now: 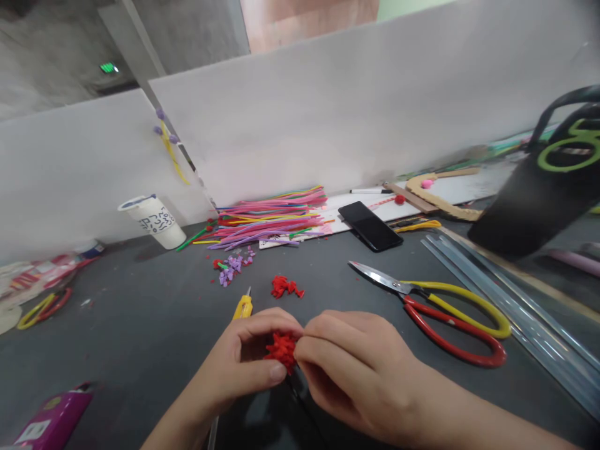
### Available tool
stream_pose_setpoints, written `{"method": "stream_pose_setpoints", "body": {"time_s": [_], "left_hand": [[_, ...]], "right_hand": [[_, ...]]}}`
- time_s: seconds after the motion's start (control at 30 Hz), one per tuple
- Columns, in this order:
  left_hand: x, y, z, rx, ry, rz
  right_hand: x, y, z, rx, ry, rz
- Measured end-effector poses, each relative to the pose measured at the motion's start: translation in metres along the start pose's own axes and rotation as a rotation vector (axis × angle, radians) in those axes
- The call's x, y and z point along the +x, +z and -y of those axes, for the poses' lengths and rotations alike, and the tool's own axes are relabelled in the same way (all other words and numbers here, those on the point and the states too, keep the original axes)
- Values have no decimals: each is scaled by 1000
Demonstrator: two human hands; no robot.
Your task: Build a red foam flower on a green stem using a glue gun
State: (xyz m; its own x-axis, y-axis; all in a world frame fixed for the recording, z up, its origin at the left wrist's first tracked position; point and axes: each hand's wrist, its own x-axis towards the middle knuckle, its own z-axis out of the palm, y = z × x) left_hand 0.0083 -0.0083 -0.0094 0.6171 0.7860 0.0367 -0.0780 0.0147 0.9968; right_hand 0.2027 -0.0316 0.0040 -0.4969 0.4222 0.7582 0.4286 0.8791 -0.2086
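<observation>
Near the bottom centre, my left hand [239, 359] curls its thumb and fingers around a red spiky cluster [281, 351]. From the right, my right hand [359, 365] meets the cluster's edge with its fingers pinched together; what lies between its fingertips is hidden. A dark thin line runs down below the cluster, blurred. Just beyond the left hand, a yellow-handled cutter [244, 306] shows its tip, with the rest behind the hand. A small pile of red pieces [284, 287] lies ahead of the fingers.
Scissors [403, 289] lie to the right, beside clear strips [525, 312] and a black bottle [529, 187]. Further back are a phone [369, 225], pink fuzzy stems [267, 219], purple bits [232, 267] and a paper cup [157, 222]. A purple lighter [56, 419] is front left. White panels [328, 119] stand behind.
</observation>
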Motion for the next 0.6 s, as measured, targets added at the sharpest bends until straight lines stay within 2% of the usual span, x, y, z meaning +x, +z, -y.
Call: {"method": "stream_pose_setpoints", "body": {"time_s": [0.23,0.43,0.6], "left_hand": [[-1,0,-1,-2,4,-3],[-2,-1,0,17,2,-1],[0,-2,-1,64,5,-7]], "right_hand": [[-2,1,-1,78,33,-6],[-2,0,-2,30,18,7],[0,2,-2,65,59,39]]}}
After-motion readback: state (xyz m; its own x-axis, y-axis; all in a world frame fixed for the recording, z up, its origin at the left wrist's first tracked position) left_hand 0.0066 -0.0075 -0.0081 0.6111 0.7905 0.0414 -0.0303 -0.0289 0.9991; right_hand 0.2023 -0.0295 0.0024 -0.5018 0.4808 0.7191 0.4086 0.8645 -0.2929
